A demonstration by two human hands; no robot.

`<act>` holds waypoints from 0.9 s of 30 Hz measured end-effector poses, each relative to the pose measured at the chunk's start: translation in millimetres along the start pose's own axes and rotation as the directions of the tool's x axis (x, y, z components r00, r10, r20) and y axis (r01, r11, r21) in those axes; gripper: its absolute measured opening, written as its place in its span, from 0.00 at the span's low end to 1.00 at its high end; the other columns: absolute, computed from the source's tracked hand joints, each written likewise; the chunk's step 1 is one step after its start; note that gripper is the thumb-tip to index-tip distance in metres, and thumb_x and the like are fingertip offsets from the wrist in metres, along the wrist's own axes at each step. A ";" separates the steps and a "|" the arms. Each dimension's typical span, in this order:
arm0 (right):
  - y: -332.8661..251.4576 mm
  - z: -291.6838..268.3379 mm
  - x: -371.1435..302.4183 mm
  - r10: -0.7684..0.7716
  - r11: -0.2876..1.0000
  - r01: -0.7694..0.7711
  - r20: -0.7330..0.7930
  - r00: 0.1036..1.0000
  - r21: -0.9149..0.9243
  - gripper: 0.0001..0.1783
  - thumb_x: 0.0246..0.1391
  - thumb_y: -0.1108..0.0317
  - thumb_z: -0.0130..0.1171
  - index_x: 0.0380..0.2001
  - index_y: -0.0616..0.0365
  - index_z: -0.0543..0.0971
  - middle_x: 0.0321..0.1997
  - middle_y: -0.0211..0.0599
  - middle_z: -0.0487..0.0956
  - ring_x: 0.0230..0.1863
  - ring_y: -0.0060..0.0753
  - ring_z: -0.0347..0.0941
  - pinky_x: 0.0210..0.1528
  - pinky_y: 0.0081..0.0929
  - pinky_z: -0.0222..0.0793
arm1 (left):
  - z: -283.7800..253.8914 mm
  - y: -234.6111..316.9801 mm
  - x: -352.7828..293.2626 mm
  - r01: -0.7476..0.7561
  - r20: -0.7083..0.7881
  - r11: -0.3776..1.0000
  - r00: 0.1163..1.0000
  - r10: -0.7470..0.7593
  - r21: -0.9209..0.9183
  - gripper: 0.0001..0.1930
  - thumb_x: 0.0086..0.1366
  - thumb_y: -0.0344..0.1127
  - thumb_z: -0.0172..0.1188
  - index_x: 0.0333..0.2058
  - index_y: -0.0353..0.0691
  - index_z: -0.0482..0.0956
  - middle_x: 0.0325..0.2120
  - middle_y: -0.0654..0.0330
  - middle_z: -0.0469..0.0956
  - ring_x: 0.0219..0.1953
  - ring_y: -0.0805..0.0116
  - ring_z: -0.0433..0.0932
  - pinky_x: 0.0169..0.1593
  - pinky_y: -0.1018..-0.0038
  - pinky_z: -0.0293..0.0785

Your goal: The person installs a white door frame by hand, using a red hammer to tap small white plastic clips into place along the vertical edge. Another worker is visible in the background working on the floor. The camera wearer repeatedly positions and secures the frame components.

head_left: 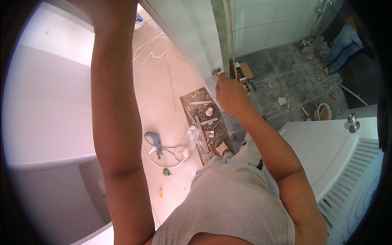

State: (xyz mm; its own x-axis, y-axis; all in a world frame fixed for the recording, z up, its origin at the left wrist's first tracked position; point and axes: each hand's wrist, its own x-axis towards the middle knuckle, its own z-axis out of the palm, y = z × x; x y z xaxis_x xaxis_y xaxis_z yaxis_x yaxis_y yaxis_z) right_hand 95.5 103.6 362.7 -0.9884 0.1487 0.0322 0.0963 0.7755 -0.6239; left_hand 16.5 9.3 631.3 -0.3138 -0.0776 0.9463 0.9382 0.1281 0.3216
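Note:
My left arm reaches straight up along the white wall panel [49, 102]. My left hand [107, 12] is at the top rim of the picture, largely cut off, so its grip is unclear. My right hand [229, 93] is closed around a small metal-tipped tool [217, 72], whose tip rests against the edge of the white door frame [192, 45]. A thin wooden strip [231, 32] runs upward just above this hand. My grey shirt fills the lower middle.
Far below lie a green power drill [154, 141] with a white cable, a white cable loop [151, 49], a rubble-filled floor gap [202, 118] and a cardboard box [244, 71]. A white louvred door with a round knob [353, 122] stands at right. A person in jeans [343, 43] stands at top right.

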 end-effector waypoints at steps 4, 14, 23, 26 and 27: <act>-0.1 2.9 2.8 0.071 0.996 -0.064 0.110 0.991 -0.059 0.12 0.64 0.68 0.50 0.43 0.67 0.74 0.36 0.64 0.83 0.41 0.68 0.82 0.45 0.56 0.79 | -3.9 1.5 7.4 0.087 0.011 0.996 0.996 -0.087 0.033 0.44 0.58 0.49 0.73 0.58 0.18 0.62 0.48 0.39 0.73 0.52 0.52 0.76 0.56 0.64 0.74; 26.4 6.8 -14.9 0.141 0.235 -0.428 0.405 0.904 0.873 0.12 0.70 0.60 0.52 0.42 0.59 0.73 0.25 0.39 0.78 0.22 0.38 0.77 0.22 0.40 0.73 | -1.9 -19.6 28.5 0.150 -0.111 0.965 0.985 -0.129 0.216 0.43 0.58 0.47 0.73 0.59 0.20 0.61 0.47 0.40 0.73 0.50 0.52 0.76 0.52 0.64 0.75; 28.3 33.3 1.3 -0.308 -0.632 -0.585 0.528 0.792 0.509 0.18 0.73 0.53 0.48 0.40 0.58 0.74 0.23 0.28 0.70 0.17 0.23 0.67 0.14 0.24 0.64 | -8.0 -31.5 35.9 0.019 -0.082 0.931 0.997 0.012 0.365 0.39 0.60 0.48 0.71 0.58 0.23 0.65 0.47 0.43 0.75 0.47 0.53 0.79 0.48 0.64 0.77; 24.0 30.4 6.5 -0.375 -0.675 -0.601 0.502 0.779 0.429 0.19 0.73 0.52 0.46 0.39 0.58 0.74 0.22 0.27 0.69 0.16 0.21 0.65 0.13 0.23 0.61 | -19.7 -51.3 44.7 -0.074 0.015 0.867 0.997 0.077 0.492 0.37 0.60 0.47 0.70 0.58 0.24 0.66 0.47 0.43 0.76 0.46 0.54 0.79 0.47 0.64 0.78; 23.0 27.7 7.3 -0.379 -0.671 -0.612 0.515 0.769 0.419 0.20 0.73 0.51 0.46 0.39 0.58 0.73 0.22 0.26 0.68 0.16 0.20 0.64 0.13 0.21 0.59 | -23.2 -58.1 47.6 -0.116 0.060 0.829 0.993 0.100 0.547 0.37 0.61 0.47 0.70 0.58 0.24 0.67 0.47 0.43 0.76 0.46 0.54 0.80 0.47 0.64 0.79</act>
State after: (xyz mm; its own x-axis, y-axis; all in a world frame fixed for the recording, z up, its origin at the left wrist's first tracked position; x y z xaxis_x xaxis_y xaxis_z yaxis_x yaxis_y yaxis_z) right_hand 87.2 105.5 326.9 -0.8568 -0.4960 -0.1411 0.4908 -0.8683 0.0720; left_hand -49.6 -24.8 656.9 -0.2271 -0.0048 0.9739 0.7343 0.6560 0.1745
